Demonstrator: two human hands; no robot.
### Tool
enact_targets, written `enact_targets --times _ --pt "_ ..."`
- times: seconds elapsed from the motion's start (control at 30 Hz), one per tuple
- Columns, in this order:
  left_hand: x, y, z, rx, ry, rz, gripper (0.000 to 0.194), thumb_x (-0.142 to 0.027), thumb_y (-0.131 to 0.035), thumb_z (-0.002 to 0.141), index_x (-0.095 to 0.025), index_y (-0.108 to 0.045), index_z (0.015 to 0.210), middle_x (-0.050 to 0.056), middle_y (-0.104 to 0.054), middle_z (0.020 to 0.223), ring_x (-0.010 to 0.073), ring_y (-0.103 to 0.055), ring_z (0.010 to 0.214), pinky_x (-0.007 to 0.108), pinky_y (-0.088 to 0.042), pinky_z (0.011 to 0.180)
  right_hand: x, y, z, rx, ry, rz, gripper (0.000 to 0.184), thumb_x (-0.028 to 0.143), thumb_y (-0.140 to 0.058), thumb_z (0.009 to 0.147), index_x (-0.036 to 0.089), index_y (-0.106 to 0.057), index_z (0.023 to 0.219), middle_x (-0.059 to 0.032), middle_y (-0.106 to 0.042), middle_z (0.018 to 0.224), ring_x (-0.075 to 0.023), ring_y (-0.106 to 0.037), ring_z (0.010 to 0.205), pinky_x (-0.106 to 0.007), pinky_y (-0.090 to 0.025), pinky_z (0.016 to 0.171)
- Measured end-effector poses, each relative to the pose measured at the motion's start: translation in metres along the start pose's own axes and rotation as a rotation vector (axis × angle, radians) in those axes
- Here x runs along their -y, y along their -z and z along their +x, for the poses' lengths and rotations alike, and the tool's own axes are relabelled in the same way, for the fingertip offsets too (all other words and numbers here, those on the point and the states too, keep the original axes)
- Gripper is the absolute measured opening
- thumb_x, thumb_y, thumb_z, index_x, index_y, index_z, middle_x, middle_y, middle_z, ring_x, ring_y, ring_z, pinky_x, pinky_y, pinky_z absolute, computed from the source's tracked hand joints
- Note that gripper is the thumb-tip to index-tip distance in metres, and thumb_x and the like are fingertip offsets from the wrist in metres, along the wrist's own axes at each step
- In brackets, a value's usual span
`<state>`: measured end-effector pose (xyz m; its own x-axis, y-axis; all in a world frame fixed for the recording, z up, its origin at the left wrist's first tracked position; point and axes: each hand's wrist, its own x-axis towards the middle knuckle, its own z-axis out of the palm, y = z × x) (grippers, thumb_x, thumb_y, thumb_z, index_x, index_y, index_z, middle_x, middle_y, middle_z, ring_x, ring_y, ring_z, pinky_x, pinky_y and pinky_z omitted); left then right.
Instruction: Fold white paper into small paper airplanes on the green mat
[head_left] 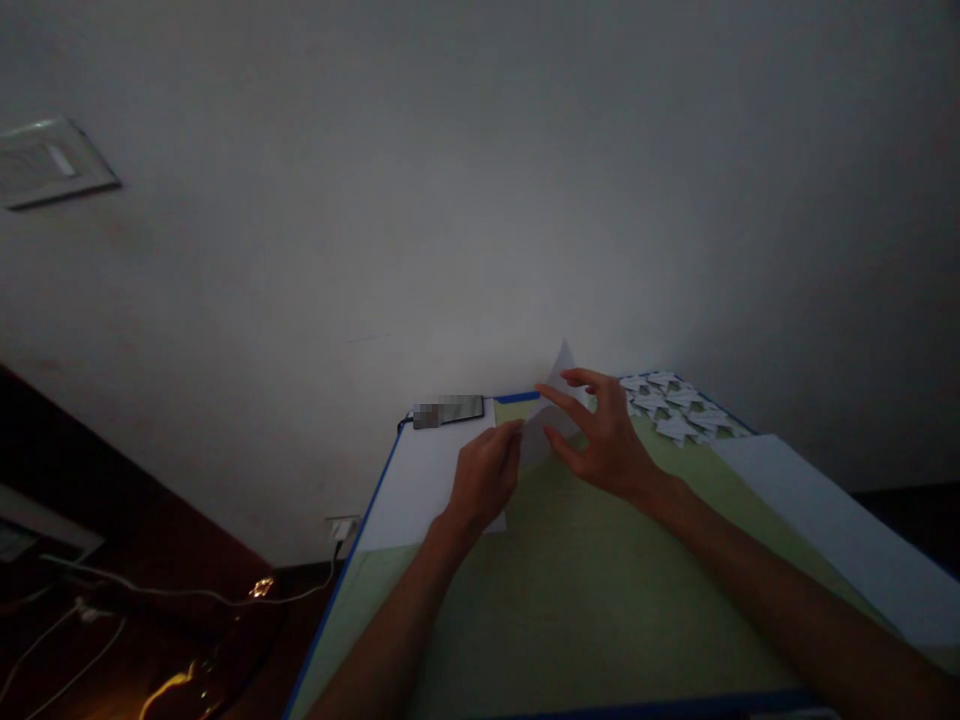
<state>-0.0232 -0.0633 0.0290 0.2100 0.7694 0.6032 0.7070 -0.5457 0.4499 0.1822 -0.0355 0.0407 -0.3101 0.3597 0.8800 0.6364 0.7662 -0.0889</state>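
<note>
A white sheet of paper [541, 432] stands raised above the green tabletop, with a pointed corner at its top. My left hand [487, 470] is closed in a pinch on the paper's left edge. At the sheet's right side is my right hand [604, 435], its thumb and fingers apart. Its fingertips lie over or against the paper; whether they press on it I cannot tell.
A phone [461, 409] lies at the table's back left on white paper [405, 495]. Several folded white paper pieces [679, 428] sit at the back right, beside more white paper [810, 510]. The wall [480, 200] rises behind the green table [600, 590]. A cable [217, 602] hangs at left.
</note>
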Motion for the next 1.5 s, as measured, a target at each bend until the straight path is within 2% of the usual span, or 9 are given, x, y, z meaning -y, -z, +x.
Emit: enact_targets --times 0.17,0.3,0.4,0.6,0.8,0.9,1.1,1.33,1.5 --pt "-0.004 -0.002 0.003 -0.081 0.183 -0.233 0.02 -0.03 -0.055 0.098 -0.019 -0.068 0.109 0.01 -0.078 0.101 0.0222 -0.072 0.087 0.032 -0.053 0.079 0.002 0.002 0.001 -0.125 -0.083 -0.03 0.046 0.027 -0.064 0.092 0.028 -0.056 0.137 -0.0148 -0.049 0.133 -0.0332 -0.052 0.12 -0.055 -0.046 0.098" --pt "-0.005 -0.002 0.008 -0.224 0.422 -0.646 0.03 -0.041 -0.067 0.089 -0.018 -0.062 0.108 0.01 -0.078 0.101 0.0228 -0.074 0.083 0.031 -0.055 0.071 0.008 0.002 0.004 -0.157 -0.235 0.133 0.006 0.029 -0.061 0.095 0.024 -0.059 0.093 -0.005 -0.059 0.089 -0.0228 -0.058 0.085 -0.041 -0.048 0.08" --pt "-0.004 -0.001 0.01 -0.297 0.458 -0.832 0.041 -0.047 -0.074 0.084 -0.02 -0.058 0.11 0.009 -0.078 0.101 0.0239 -0.075 0.088 0.032 -0.057 0.074 0.013 -0.007 0.002 -0.09 -0.481 0.253 0.028 0.041 -0.063 0.093 0.025 -0.046 0.079 0.0005 -0.053 0.073 -0.0187 -0.052 0.069 -0.036 -0.044 0.068" --pt "-0.01 -0.001 0.009 -0.352 0.434 -0.958 0.046 -0.047 -0.077 0.083 -0.022 -0.051 0.112 0.008 -0.079 0.1 0.0225 -0.076 0.091 0.035 -0.058 0.083 0.022 -0.033 -0.005 0.026 -0.967 0.761 0.071 0.063 -0.08 0.069 0.024 -0.045 0.117 -0.0101 -0.066 0.107 -0.0266 -0.068 0.094 -0.042 -0.057 0.078" --pt "-0.022 0.004 0.007 -0.351 0.437 -0.885 0.067 -0.041 -0.077 0.083 -0.021 -0.038 0.134 0.008 -0.079 0.095 0.0223 -0.076 0.085 0.033 -0.058 0.078 0.03 -0.026 0.001 0.179 -1.025 1.284 0.059 0.044 -0.082 0.074 0.023 -0.051 0.12 -0.0112 -0.077 0.11 -0.0284 -0.074 0.103 -0.046 -0.059 0.095" --pt "-0.035 0.011 0.008 -0.364 0.375 -0.79 0.098 -0.039 -0.075 0.086 -0.026 -0.008 0.158 0.005 -0.079 0.094 0.0202 -0.076 0.081 0.032 -0.058 0.076 0.033 -0.017 0.007 0.13 -1.036 1.298 0.062 0.039 -0.084 0.072 0.024 -0.051 0.122 -0.0096 -0.079 0.106 -0.0303 -0.076 0.099 -0.049 -0.06 0.092" --pt "-0.056 0.036 0.037 -0.311 0.17 -0.658 0.075 -0.036 -0.066 0.093 -0.026 -0.023 0.155 0.007 -0.078 0.098 0.0188 -0.073 0.079 0.029 -0.058 0.072 0.025 -0.001 0.031 -0.033 -0.88 1.219 0.082 0.045 -0.083 0.073 0.026 -0.038 0.139 -0.0103 -0.074 0.112 -0.0303 -0.072 0.106 -0.049 -0.06 0.092" --pt "-0.085 0.108 0.105 -0.257 -0.21 -0.077 0.068 -0.025 -0.057 0.096 -0.018 -0.026 0.156 0.009 -0.076 0.096 0.0183 -0.069 0.07 0.031 -0.054 0.076 0.009 0.074 0.112 -0.757 -0.348 0.387 0.063 0.036 -0.074 0.084 0.029 -0.043 0.139 -0.0096 -0.057 0.123 -0.0245 -0.063 0.102 -0.044 -0.057 0.085" --pt "-0.09 0.13 0.122 -0.171 -0.198 0.208 0.052 -0.014 -0.05 0.093 -0.02 -0.045 0.144 0.007 -0.078 0.091 0.0213 -0.068 0.067 0.031 -0.051 0.071 0.031 0.138 0.147 -0.487 0.069 0.043 0.016 0.024 -0.067 0.091 0.028 -0.067 0.106 -0.005 -0.066 0.105 -0.0276 -0.061 0.106 -0.05 -0.05 0.094"
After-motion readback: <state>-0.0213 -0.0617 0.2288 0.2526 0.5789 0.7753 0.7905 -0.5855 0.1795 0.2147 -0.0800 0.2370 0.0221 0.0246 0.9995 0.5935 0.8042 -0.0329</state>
